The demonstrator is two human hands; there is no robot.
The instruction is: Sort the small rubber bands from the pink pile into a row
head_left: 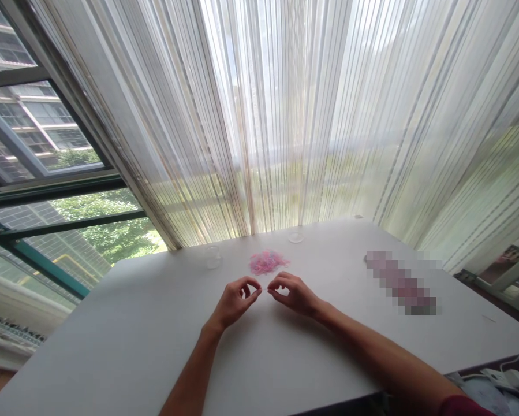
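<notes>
My left hand and my right hand face each other above the white table, close together. Thumb and forefinger of each are pinched. Between the fingertips runs a thin pale strand, too small to make out in detail; each hand grips one end of it. Just beyond my hands lies a loose pile of small pink and purplish bands. Behind it, to the left, stands a clear round container. A clear round lid rests flat to the pile's back right.
A long pinkish object, blurred by pixels, lies on the right of the table. White cables sit past the lower right edge. A sheer striped curtain hangs along the table's back edge, with an open window at left.
</notes>
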